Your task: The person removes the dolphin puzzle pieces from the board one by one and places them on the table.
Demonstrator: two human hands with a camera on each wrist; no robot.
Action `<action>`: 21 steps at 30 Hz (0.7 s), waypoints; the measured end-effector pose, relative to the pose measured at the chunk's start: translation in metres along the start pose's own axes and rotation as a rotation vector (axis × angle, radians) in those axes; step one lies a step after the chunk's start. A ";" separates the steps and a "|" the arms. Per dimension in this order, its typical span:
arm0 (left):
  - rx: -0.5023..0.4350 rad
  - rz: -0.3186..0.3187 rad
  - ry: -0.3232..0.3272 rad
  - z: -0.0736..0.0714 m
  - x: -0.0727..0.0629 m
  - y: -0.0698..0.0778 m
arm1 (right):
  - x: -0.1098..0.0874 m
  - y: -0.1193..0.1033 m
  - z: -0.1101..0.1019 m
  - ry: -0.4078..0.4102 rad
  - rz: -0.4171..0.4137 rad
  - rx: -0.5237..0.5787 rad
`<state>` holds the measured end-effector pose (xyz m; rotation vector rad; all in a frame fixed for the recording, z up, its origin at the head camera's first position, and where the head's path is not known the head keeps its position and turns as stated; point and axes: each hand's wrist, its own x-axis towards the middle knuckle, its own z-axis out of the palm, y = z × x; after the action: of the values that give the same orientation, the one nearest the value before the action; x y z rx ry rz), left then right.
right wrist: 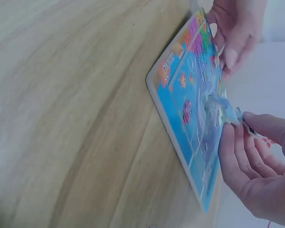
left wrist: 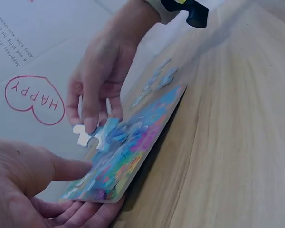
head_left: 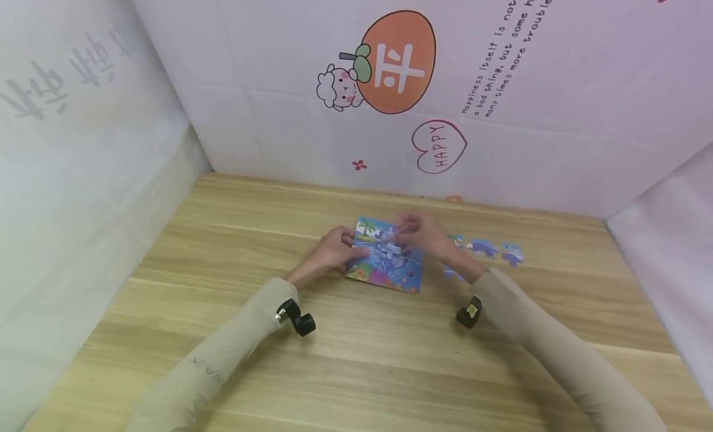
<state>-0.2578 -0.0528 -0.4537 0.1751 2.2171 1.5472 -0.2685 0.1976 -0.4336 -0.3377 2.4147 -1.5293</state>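
A colourful puzzle board point(head_left: 390, 280) with a palm tree and sea scene is tilted up off the table in the wrist views. My left hand point(head_left: 336, 249) grips its left edge, thumb on the picture side and fingers beneath, as the left wrist view shows. Over the board's upper right, my right hand point(head_left: 420, 234) pinches a puzzle piece point(left wrist: 104, 135) between thumb and fingers. That piece is blue and white and overlaps the board's middle. In the right wrist view the piece point(right wrist: 232, 113) sits at the fingertips, close to the picture surface.
Several loose puzzle pieces point(head_left: 483, 248) lie on the wooden table point(head_left: 334, 358) to the right of the board, partly behind the right forearm. A printed white cloth point(head_left: 278, 110) hangs along the table's back edge, with more cloth at both sides.
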 end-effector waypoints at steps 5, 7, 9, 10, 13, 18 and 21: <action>-0.088 -0.061 -0.071 -0.012 0.002 -0.001 | -0.007 0.003 -0.011 0.020 0.052 0.051; -0.120 -0.062 -0.093 -0.016 0.003 -0.003 | -0.012 0.003 -0.015 0.022 0.072 0.060; -0.134 -0.056 -0.106 -0.019 0.003 -0.004 | -0.016 0.003 -0.020 0.031 0.100 0.072; -0.138 -0.051 -0.111 -0.020 0.003 -0.004 | -0.019 0.004 -0.022 0.034 0.110 0.071; -0.145 -0.048 -0.120 -0.021 0.002 -0.005 | -0.026 0.007 -0.030 0.043 0.142 0.076; -0.179 -0.043 -0.115 -0.020 0.001 -0.006 | -0.038 0.015 -0.045 0.059 0.139 0.053; -0.195 -0.038 -0.095 -0.020 -0.001 -0.009 | -0.048 0.021 -0.053 0.047 0.120 0.019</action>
<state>-0.2641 -0.0739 -0.4563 0.1429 1.9727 1.6865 -0.2431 0.2672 -0.4259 -0.1512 2.4065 -1.5225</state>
